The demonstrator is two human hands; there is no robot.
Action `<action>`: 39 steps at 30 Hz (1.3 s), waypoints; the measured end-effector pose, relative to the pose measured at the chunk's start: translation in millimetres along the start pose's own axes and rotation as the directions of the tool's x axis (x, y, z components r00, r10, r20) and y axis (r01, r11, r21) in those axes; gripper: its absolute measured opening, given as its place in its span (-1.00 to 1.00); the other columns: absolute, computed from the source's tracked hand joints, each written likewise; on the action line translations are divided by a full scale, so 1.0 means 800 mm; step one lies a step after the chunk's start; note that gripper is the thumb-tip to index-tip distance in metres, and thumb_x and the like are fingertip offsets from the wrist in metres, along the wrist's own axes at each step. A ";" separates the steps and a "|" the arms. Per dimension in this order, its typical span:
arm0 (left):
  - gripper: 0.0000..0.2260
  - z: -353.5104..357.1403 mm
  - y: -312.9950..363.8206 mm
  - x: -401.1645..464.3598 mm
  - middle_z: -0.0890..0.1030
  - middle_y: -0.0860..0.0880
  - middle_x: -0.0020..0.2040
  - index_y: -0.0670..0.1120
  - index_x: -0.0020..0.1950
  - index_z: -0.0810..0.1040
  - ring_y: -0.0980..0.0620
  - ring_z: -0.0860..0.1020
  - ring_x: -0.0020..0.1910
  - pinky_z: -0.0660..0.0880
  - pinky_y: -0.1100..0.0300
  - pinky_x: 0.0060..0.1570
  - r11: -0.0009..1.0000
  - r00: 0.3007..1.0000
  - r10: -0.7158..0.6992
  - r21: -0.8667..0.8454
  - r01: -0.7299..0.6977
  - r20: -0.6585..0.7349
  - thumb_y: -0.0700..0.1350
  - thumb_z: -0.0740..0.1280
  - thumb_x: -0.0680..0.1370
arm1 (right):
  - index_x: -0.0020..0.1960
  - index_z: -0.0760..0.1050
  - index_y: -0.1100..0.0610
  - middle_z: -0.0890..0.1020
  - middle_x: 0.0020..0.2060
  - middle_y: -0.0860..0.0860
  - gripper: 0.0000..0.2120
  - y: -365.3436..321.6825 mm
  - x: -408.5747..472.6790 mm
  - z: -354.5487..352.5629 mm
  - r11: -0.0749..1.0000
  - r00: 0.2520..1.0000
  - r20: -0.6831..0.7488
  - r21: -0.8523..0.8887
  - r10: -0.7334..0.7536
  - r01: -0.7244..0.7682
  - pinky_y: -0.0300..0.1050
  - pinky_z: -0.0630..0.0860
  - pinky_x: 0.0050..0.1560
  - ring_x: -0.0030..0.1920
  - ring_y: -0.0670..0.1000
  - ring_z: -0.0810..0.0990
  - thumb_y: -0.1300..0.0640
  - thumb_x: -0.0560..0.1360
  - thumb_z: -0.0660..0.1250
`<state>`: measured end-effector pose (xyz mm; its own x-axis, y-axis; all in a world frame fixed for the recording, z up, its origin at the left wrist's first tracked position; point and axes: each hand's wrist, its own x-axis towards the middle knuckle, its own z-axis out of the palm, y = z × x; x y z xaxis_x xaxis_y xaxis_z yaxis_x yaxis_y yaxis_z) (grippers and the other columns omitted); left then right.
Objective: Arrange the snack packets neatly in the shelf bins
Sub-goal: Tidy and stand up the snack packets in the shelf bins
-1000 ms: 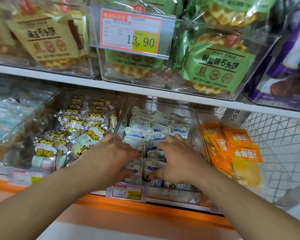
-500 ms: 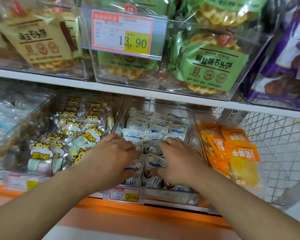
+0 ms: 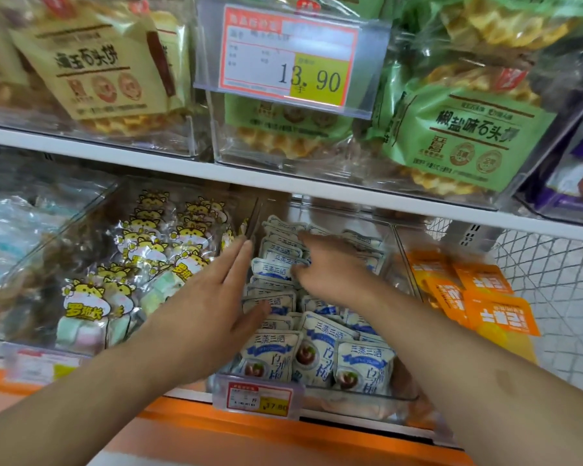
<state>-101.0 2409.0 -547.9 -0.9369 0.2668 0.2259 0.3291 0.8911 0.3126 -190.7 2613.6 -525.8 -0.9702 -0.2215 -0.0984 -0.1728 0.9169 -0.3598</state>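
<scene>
Shelf bin point(image 3: 367, 395): both hands on white-blue packets point(image 3: 364, 361)

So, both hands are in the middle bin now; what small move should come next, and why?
Probably press the back packets flat with the right hand: its fingers curl on that leaning row, while the left hand, fingers straight, braces the stack beside the bin wall.

I see white-blue snack packets point(image 3: 317, 354) in overlapping rows filling clear middle bin point(image 3: 360, 403), front row upright against bin's front wall, rear rows leaning back toward bin's rear edge, slightly uneven.
</scene>
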 end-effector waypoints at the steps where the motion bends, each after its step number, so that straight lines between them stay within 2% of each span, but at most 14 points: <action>1: -0.19 0.003 -0.002 0.000 -0.29 0.14 0.65 0.06 0.65 -0.32 0.05 -0.02 0.65 0.08 0.19 0.52 1.000 1.000 0.007 -0.007 -0.007 -0.006 0.33 0.10 0.62 | 0.68 0.11 -0.06 0.34 0.60 0.14 -0.27 -0.002 0.003 0.003 1.000 1.000 0.007 0.012 -0.006 0.006 0.21 0.34 0.54 0.44 0.19 0.50 0.02 0.60 0.35; 3: -0.19 0.007 -0.006 0.000 -0.25 0.15 0.66 0.06 0.66 -0.29 0.06 -0.01 0.64 0.06 0.22 0.50 1.000 0.999 0.022 -0.014 -0.023 -0.033 0.33 0.10 0.62 | 0.68 0.10 -0.16 0.22 0.67 0.04 -0.26 -0.004 0.005 0.004 0.998 0.999 0.028 0.038 -0.046 0.045 0.17 0.26 0.60 0.56 0.15 0.36 0.11 0.61 0.36; 5: -0.20 0.008 -0.008 0.001 -0.22 0.15 0.67 0.05 0.67 -0.25 0.07 -0.01 0.64 0.04 0.24 0.48 0.999 0.998 0.032 -0.020 -0.033 -0.048 0.32 0.11 0.61 | 0.66 0.15 -0.20 0.20 0.67 -0.02 -0.33 0.001 0.002 -0.003 0.995 0.997 0.032 0.061 -0.077 0.075 0.07 0.47 0.45 0.49 0.09 0.45 0.15 0.66 0.32; 7: -0.20 0.009 -0.009 0.001 -0.20 0.15 0.67 0.06 0.67 -0.24 0.06 -0.01 0.65 0.06 0.20 0.50 0.999 0.999 0.027 -0.028 -0.028 -0.046 0.32 0.11 0.61 | 0.61 0.29 -0.21 0.34 0.61 -0.01 -0.42 0.016 0.004 -0.014 0.993 0.998 -0.041 0.107 -0.052 0.056 -0.17 0.66 -0.17 0.05 -0.02 0.68 0.23 0.69 0.25; 9: -0.21 0.010 -0.010 0.001 -0.19 0.15 0.67 0.06 0.67 -0.22 0.05 0.00 0.65 0.09 0.16 0.53 0.999 0.998 0.033 -0.026 -0.035 -0.048 0.34 0.10 0.60 | 0.55 0.39 -0.21 0.51 0.48 0.00 -0.38 0.036 0.010 -0.022 0.986 0.994 -0.102 0.167 0.027 -0.010 -0.23 0.49 -0.48 -0.31 -0.06 0.62 0.36 0.65 0.20; 13: -0.22 0.013 -0.012 0.000 -0.14 0.13 0.68 0.05 0.68 -0.16 0.05 0.01 0.65 0.14 0.13 0.55 0.998 0.997 0.051 -0.023 -0.053 -0.052 0.34 0.08 0.60 | 0.49 0.49 -0.19 0.56 0.40 -0.04 -0.34 0.052 0.023 -0.023 0.988 0.992 -0.122 0.154 0.031 -0.011 -0.19 0.48 -0.50 -0.35 -0.07 0.61 0.43 0.61 0.18; 16: -0.23 0.014 -0.013 0.001 -0.13 0.13 0.67 0.05 0.68 -0.15 0.06 0.01 0.64 0.16 0.12 0.56 0.998 0.997 0.055 -0.015 -0.056 -0.056 0.35 0.07 0.60 | 0.35 0.64 -0.06 0.64 0.30 -0.06 -0.55 0.052 0.035 -0.023 0.994 0.980 -0.201 0.105 -0.006 0.028 -0.03 0.69 -0.23 -0.14 -0.03 0.68 0.36 0.64 0.25; 18: -0.23 0.014 -0.013 0.001 -0.13 0.15 0.67 0.06 0.68 -0.15 0.07 0.02 0.64 0.17 0.12 0.56 0.999 0.997 0.051 -0.014 -0.052 -0.057 0.35 0.07 0.60 | 0.21 0.70 0.02 0.71 0.14 -0.02 -0.68 0.056 0.041 -0.021 0.998 0.973 -0.233 0.069 0.003 0.013 0.03 0.70 -0.01 -0.05 -0.03 0.68 0.33 0.62 0.31; 21: -0.24 0.014 -0.012 0.000 -0.11 0.14 0.67 0.05 0.68 -0.11 0.06 0.04 0.64 0.16 0.14 0.54 0.999 0.997 0.053 -0.010 -0.054 -0.061 0.34 0.08 0.60 | 0.14 0.71 0.03 0.74 0.01 -0.05 -0.73 0.062 0.046 -0.022 1.000 0.966 -0.257 0.025 0.021 -0.015 0.02 0.68 0.11 -0.03 -0.05 0.69 0.33 0.59 0.36; 25: -0.25 0.015 -0.012 0.000 -0.11 0.13 0.67 0.05 0.68 -0.09 0.05 0.05 0.64 0.16 0.14 0.53 0.999 0.997 0.052 -0.004 -0.053 -0.059 0.33 0.09 0.60 | 0.18 0.73 -0.02 0.76 0.05 -0.05 -0.73 0.063 0.048 -0.022 0.999 0.961 -0.275 -0.037 -0.035 0.025 0.05 0.67 0.12 -0.02 -0.03 0.70 0.28 0.60 0.39; 29: -0.26 0.015 -0.012 0.000 -0.11 0.12 0.68 0.05 0.68 -0.08 0.04 0.05 0.64 0.19 0.10 0.54 0.999 0.997 0.053 -0.005 -0.054 -0.058 0.32 0.10 0.61 | 0.33 0.66 -0.06 0.69 0.28 -0.02 -0.52 0.060 0.048 -0.016 0.991 0.974 -0.191 0.026 -0.121 0.129 0.09 0.63 0.21 0.19 0.05 0.67 0.40 0.59 0.29; 31: -0.26 0.015 -0.011 0.000 -0.10 0.11 0.68 0.04 0.68 -0.08 0.03 0.05 0.64 0.18 0.11 0.54 0.999 0.997 0.054 -0.002 -0.055 -0.059 0.31 0.10 0.61 | 0.37 0.63 -0.11 0.62 0.39 -0.04 -0.42 0.062 0.048 -0.017 0.992 0.981 -0.164 0.059 -0.104 0.115 -0.10 0.64 0.04 0.17 0.03 0.67 0.45 0.57 0.23; 34: -0.26 0.016 -0.012 0.000 -0.11 0.11 0.68 0.04 0.68 -0.09 0.03 0.04 0.64 0.17 0.11 0.54 0.998 0.997 0.055 -0.002 -0.055 -0.058 0.31 0.10 0.61 | 0.38 0.62 -0.15 0.57 0.44 -0.05 -0.41 0.066 0.048 -0.021 0.989 0.989 -0.130 0.115 -0.072 0.088 -0.33 0.46 -0.41 -0.17 -0.10 0.65 0.43 0.61 0.18; 39: -0.26 0.015 -0.011 -0.001 -0.11 0.11 0.68 0.05 0.68 -0.08 0.02 0.05 0.64 0.20 0.09 0.54 0.998 0.997 0.054 -0.003 -0.055 -0.058 0.30 0.11 0.61 | 0.38 0.62 -0.12 0.62 0.35 -0.08 -0.52 0.071 0.045 -0.025 0.984 0.988 -0.133 0.154 -0.073 0.094 -0.30 0.52 -0.42 -0.20 -0.15 0.64 0.35 0.65 0.26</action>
<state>-104.7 2405.4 -562.1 -0.9091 0.2930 0.2961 0.3803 0.8740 0.3026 -238.8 2663.9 -531.4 -0.9688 -0.2420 0.0527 -0.2348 0.8298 -0.5063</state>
